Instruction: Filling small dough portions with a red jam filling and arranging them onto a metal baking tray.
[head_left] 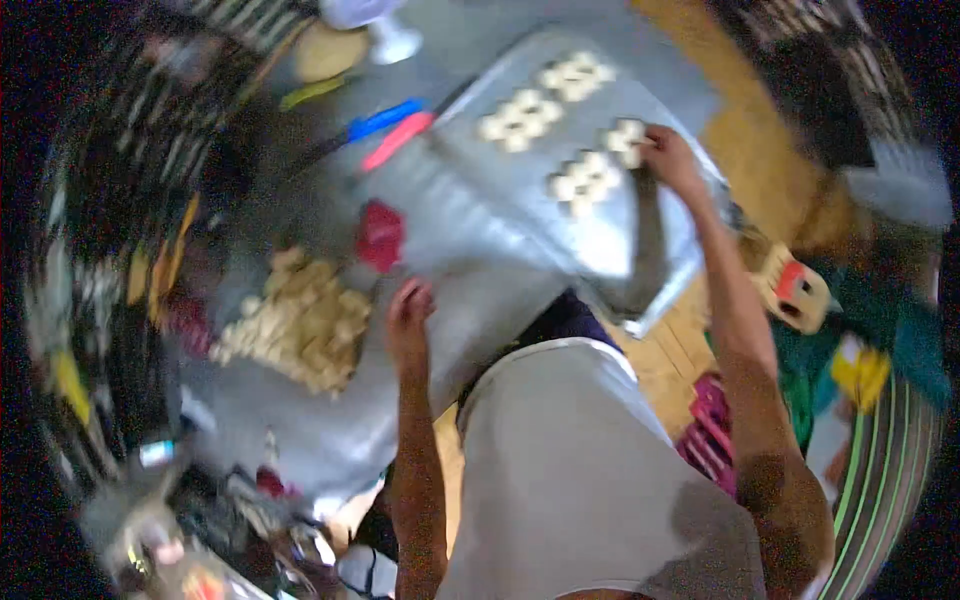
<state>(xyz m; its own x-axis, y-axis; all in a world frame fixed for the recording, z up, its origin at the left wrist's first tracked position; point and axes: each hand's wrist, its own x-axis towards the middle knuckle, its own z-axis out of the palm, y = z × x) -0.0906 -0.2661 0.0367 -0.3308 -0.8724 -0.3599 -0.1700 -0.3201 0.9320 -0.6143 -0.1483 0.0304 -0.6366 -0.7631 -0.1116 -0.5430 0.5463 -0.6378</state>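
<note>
My right hand [668,160] reaches over a large metal baking tray [660,255]. Its fingers are pinched at the edge of a small cluster of pale dough pieces [624,140], on a piece there. More clusters of the same pieces [522,118] stand apart on the tray. My left hand [410,303] is over the grey table surface, fingers curled in; blur hides whether anything is in them. Just beyond it lies a dark pink, flat thing [380,236], its kind unclear. To its left is a heap of cut, pale dough pieces [298,322].
A blue tool [385,118] and a pink tool [398,138] lie left of the tray. At the far edge are a round beige thing [330,52] and a white stemmed dish [393,40]. A light wooden board with a red patch [798,288] is at the right, beside my right arm.
</note>
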